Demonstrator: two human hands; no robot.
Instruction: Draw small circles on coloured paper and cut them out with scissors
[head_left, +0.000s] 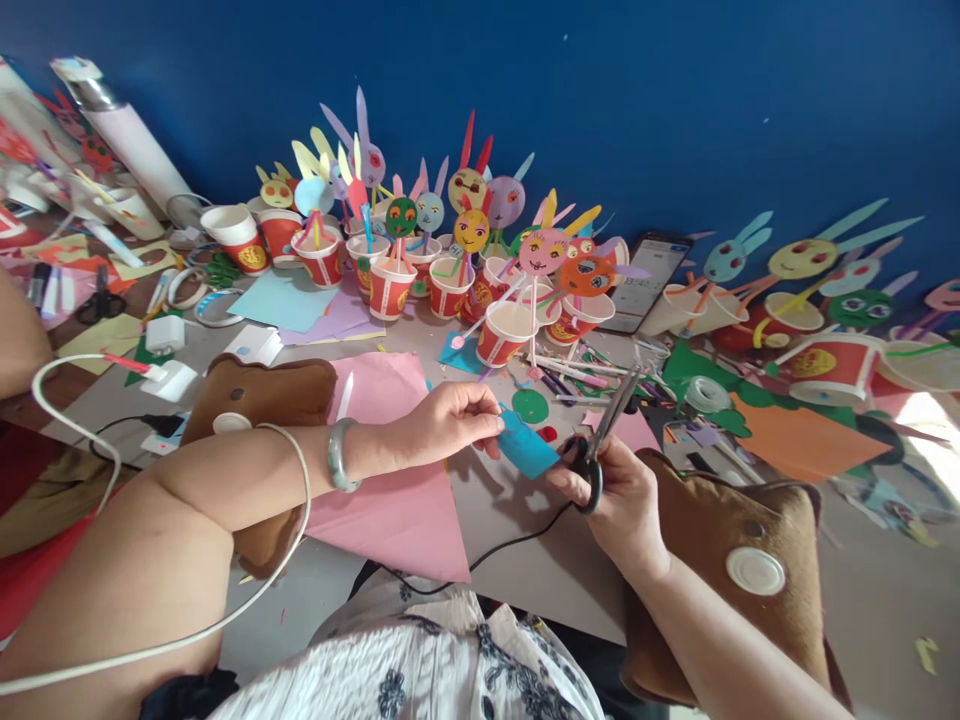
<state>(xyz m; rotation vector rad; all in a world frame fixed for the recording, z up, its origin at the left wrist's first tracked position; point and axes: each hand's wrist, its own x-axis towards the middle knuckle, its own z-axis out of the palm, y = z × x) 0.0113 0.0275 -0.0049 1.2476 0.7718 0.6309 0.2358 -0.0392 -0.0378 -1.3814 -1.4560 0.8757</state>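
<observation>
A small piece of blue paper is pinched by its upper left end in my left hand. My right hand has fingers through the black handles of a pair of scissors, whose blades point up and away from me. The thumb side of that hand touches or nearly touches the lower right corner of the blue paper. Beyond the paper lie a green paper circle and a small red paper disc. A large pink sheet spreads under my left forearm.
Several red-and-white paper cups with paper rabbit faces line the blue wall. A phone leans among them. Brown cushions lie on both sides. A white cable crosses my left arm. Orange paper and scraps lie right.
</observation>
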